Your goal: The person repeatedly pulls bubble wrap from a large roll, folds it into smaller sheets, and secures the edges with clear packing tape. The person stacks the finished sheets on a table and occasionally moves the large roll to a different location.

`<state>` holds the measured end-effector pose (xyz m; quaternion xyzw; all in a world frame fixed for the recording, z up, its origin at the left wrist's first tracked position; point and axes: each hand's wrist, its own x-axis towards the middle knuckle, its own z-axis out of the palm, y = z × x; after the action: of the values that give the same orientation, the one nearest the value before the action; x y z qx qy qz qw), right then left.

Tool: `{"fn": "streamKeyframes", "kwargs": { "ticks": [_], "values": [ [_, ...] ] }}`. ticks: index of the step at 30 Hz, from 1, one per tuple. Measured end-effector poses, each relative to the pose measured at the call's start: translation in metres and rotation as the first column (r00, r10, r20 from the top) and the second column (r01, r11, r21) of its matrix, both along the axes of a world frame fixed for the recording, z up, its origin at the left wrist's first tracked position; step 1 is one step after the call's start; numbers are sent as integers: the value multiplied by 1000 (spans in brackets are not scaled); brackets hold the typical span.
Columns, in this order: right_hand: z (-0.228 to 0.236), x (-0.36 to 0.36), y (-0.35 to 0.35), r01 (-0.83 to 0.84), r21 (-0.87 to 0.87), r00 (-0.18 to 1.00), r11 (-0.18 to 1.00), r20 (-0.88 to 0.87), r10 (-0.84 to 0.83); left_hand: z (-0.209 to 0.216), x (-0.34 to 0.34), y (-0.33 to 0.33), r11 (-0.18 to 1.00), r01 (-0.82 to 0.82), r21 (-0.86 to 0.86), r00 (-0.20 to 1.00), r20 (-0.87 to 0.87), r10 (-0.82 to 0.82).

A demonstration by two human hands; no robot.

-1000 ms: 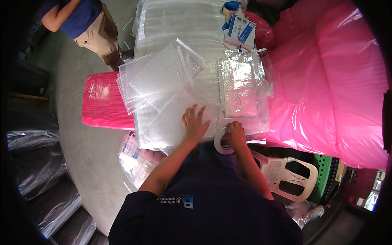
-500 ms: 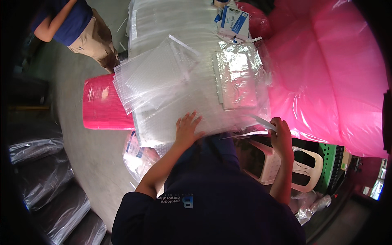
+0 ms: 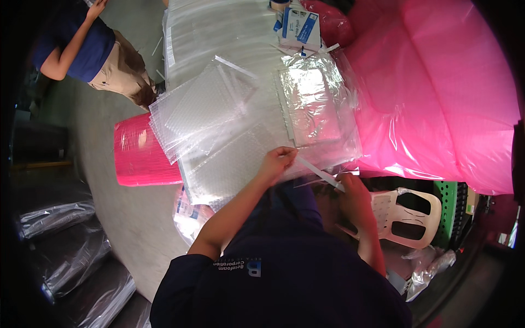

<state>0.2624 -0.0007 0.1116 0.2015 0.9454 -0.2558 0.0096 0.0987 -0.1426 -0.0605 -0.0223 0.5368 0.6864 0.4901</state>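
A narrow white strip (image 3: 320, 174) is stretched between my two hands, over the near edge of the plastic-covered work surface. My left hand (image 3: 278, 164) is closed in a pinch at its upper left end. The lower right end is in my right hand (image 3: 354, 195), whose fingers are closed and partly hidden. Beneath and left of my left hand lies a clear bubble-wrap pouch (image 3: 227, 167). Several more bubble-wrap pouches (image 3: 191, 106) overlap farther left. Just beyond the strip, a shiny stack of clear plastic bags (image 3: 311, 109) lies flat.
A white and blue box (image 3: 299, 30) stands at the back. A large pink bubble-wrap roll (image 3: 432, 98) fills the right; a smaller pink roll (image 3: 141, 150) is at the left. A beige plastic chair (image 3: 413, 218) is at lower right. Another person (image 3: 82, 49) stands at upper left.
My left hand has lifted off the bubble-wrap pouch, moved right and closed on the strip's end. My right hand has come left and lower with the strip.
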Motion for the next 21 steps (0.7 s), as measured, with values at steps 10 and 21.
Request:
{"fn": "streamKeyframes", "kwargs": {
  "ticks": [10,21],
  "values": [
    [-75,11,-62,-4,-144,957,990,288,46,-5,-77,-22,963,-162,-214,452,-884,-120],
    [-98,6,-63,75,-108,969,991,242,-47,-42,-84,-15,911,-320,-261,388,-913,-125]
  ]
}}
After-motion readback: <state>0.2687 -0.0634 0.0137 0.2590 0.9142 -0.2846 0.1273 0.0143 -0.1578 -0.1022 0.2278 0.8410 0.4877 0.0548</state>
